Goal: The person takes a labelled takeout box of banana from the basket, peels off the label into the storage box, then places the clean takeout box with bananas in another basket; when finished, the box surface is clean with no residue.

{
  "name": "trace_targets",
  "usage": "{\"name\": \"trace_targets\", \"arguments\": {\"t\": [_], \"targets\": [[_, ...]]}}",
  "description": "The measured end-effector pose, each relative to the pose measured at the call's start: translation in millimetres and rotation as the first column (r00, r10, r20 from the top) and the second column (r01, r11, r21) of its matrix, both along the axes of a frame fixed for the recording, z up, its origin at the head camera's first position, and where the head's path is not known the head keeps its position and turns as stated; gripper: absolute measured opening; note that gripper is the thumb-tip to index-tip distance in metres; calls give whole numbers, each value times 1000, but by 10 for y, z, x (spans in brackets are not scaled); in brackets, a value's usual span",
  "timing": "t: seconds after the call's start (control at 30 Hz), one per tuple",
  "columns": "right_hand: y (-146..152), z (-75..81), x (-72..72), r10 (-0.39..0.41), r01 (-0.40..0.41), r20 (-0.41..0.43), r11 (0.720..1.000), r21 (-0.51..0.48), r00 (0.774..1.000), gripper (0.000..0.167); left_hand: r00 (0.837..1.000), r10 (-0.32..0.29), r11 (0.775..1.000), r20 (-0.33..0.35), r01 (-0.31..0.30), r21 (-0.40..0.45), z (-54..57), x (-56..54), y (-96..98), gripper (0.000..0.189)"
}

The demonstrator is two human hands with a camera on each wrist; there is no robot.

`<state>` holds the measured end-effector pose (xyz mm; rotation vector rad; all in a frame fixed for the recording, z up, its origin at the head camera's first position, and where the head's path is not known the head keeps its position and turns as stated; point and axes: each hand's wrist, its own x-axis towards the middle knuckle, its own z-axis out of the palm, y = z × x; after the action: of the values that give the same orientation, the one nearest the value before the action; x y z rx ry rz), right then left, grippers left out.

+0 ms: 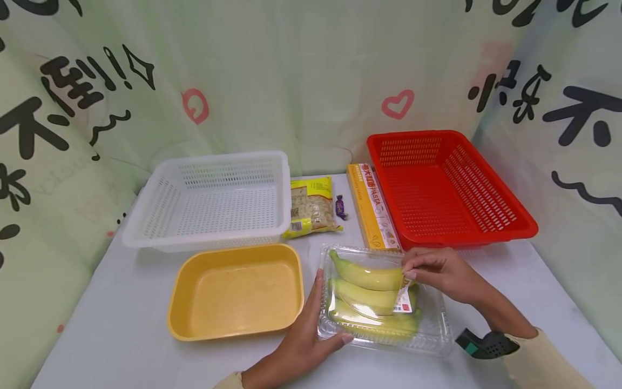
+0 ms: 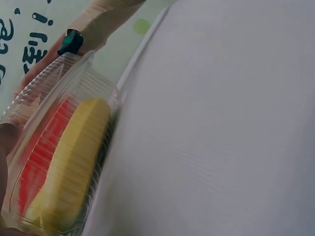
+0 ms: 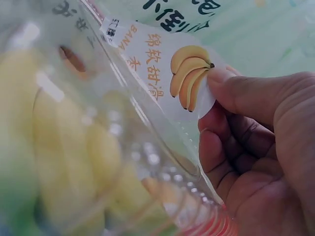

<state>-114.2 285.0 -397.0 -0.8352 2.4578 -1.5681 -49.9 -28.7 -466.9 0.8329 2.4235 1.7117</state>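
A clear lidded plastic box (image 1: 432, 324) holds several bananas (image 1: 369, 278), seen through its lid. My left hand (image 1: 306, 335) rests against the box's near-left corner, with straight fingers along its left side and the thumb at its front edge. Between thumb and fingers, my right hand (image 1: 444, 275) pinches a white label (image 3: 155, 73) printed with bananas. Part of that label is lifted from the lid, and its lower part still lies against it. In the left wrist view, a banana (image 2: 76, 157) shows through the box wall.
Left of the box stands a yellow tub (image 1: 238, 292), behind it a white basket (image 1: 228, 210). A red basket (image 1: 447, 200) is at the back right. Between the baskets lie a yellow bag (image 1: 313, 205), a purple-wrapped candy (image 1: 340, 207) and a pasta box (image 1: 371, 208).
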Motion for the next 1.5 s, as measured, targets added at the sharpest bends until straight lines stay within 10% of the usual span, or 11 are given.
{"name": "trace_targets", "arguments": {"t": [0.67,1.07,1.5], "targets": [[159,-25,0,13,-4,47,981,-194,999,15,998,12,999,67,-15,52,-10,6,84,111],[74,24,-4,-28,35,86,996,-82,996,13,993,74,997,90,-71,-38,222,88,70,111],[-21,138,-13,-83,78,111,996,48,990,13,995,13,998,100,-7,-63,493,-11,-72,101]]}}
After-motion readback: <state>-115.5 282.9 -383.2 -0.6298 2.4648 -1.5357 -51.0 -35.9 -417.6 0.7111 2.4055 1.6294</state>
